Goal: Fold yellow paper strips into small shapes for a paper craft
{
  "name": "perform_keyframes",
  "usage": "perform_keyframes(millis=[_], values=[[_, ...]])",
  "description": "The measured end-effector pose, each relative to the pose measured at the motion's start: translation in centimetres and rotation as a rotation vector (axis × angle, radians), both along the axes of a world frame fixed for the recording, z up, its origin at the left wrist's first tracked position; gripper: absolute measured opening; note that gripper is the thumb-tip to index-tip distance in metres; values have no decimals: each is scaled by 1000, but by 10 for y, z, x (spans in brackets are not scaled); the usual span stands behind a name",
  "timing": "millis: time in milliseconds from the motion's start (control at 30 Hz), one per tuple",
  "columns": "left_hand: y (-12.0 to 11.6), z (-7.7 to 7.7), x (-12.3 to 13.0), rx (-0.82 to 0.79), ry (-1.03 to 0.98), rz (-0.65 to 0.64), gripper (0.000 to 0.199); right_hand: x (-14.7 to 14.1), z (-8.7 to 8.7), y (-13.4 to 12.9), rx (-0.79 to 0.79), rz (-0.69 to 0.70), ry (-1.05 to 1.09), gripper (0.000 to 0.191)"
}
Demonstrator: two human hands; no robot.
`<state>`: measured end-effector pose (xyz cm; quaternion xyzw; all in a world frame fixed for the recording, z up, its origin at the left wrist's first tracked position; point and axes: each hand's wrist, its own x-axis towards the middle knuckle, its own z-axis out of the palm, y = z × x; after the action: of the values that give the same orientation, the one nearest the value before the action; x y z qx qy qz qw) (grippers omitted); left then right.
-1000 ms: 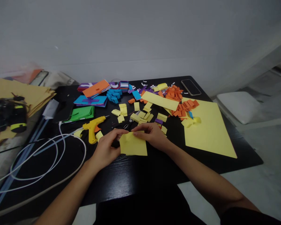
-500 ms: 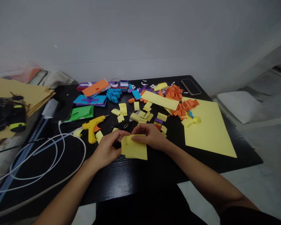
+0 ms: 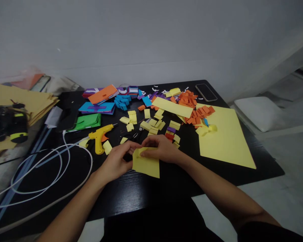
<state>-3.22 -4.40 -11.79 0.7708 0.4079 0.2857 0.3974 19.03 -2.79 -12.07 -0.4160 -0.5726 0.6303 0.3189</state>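
A small yellow sheet of paper (image 3: 146,166) is held between both hands above the near part of the black table. My right hand (image 3: 161,148) grips its top edge, thumb on the near face and fingers behind. At the paper's left edge, my left hand (image 3: 120,158) is curled with thumb and fingers closed on it; the fingertips are partly hidden. Just beyond the hands lie scissors (image 3: 135,135) and many folded yellow paper pieces (image 3: 153,126). A yellow glue gun (image 3: 99,137) rests left of them, its nozzle pointing right.
A large yellow sheet (image 3: 224,141) covers the table's right side, near orange paper pieces (image 3: 188,99) and a phone (image 3: 206,92). Folded green paper (image 3: 88,121) and blue paper (image 3: 97,107) lie at the back left. White cable (image 3: 62,164) loops across the left side.
The yellow paper has shifted slightly right and tilted, its lower right corner dropping nearer to me. Its lower edge, layered before, now looks like one sheet. Both hands keep hold.
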Motion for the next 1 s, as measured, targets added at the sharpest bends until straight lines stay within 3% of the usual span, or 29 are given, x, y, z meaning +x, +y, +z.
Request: perform_keyframes(millis=[300,567,833,1000], values=[[0,0,-1,-11,13,-7,30,0,-1,-1,-12,-23,-5,26],[2,2,-2,-35,-9,-4,30,9,-1,5,-6,57,36,22],[0,4,3,-15,60,-69,28,1,-4,-2,130,73,-109,34],[1,2,4,-64,46,-102,30,1,2,-5,209,113,-224,34]])
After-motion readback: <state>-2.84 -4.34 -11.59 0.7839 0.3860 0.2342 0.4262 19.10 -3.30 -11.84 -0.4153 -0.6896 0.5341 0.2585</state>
